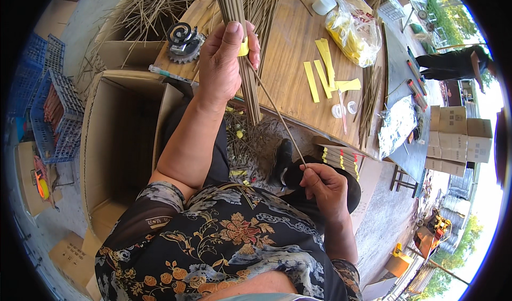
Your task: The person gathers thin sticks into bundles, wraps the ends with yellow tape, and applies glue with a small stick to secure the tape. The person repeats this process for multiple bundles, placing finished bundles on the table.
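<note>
Sticks: I'm seeing the left hand (pixel 226 61) wrapping tight around a thick bundle of thin brown sticks (pixel 241 50), thumb pressing across the front, bundle standing near upright over the edge of the wooden table (pixel 290 61). A yellow band (pixel 244 47) is showing on the bundle just beside the thumb. The right hand (pixel 320 186) is sitting lower, near the lap, fingers pinching the bottom end of a single stick (pixel 277 111) that is slanting up and left to meet the bundle just under the left hand. On the table I'm reading yellow paper strips (pixel 322 69), a clear bag of yellow stuff (pixel 354 29), a white cap (pixel 324 4), more loose sticks (pixel 370 98) near the right edge, and a small black roller tool (pixel 184 39) at the left corner. An open cardboard box (pixel 120 135) is standing left of the knees, blue crates (pixel 53 109) beyond it. Stacked cartons (pixel 458 138) are sitting far right. Another person (pixel 453 63) is standing at top right, well apart from the table work.
</note>
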{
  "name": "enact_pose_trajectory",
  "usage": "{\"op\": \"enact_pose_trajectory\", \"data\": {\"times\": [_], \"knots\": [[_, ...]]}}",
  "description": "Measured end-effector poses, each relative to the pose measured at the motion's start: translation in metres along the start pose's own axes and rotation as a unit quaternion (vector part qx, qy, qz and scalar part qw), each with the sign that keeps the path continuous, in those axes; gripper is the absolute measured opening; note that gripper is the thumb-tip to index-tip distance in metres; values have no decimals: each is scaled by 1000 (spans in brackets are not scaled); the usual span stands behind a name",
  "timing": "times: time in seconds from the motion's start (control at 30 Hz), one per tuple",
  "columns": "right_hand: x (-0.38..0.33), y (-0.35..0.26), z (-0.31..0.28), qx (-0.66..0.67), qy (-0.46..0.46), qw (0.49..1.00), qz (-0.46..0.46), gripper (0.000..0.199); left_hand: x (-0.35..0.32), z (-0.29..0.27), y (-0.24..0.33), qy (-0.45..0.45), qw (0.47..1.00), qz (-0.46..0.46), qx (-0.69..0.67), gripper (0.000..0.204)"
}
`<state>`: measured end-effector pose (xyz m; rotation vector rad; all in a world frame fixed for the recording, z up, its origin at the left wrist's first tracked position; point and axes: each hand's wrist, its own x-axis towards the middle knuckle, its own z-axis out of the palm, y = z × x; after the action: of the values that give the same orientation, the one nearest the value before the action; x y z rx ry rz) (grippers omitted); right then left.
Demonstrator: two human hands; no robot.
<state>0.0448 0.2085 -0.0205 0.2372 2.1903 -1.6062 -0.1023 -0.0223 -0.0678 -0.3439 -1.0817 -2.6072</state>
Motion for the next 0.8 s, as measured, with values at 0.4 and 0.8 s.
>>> {"op": "enact_pose_trajectory", "data": {"times": [0.4, 0.8], "knots": [[26, 20, 19, -214, 43, 959, -180, 13, -1, 1, -3, 44, 997, -46, -54, 33], [54, 28, 41, -237, 46, 944, -226, 8, 2, -2, -6, 103, 987, -74, -96, 35]]}}
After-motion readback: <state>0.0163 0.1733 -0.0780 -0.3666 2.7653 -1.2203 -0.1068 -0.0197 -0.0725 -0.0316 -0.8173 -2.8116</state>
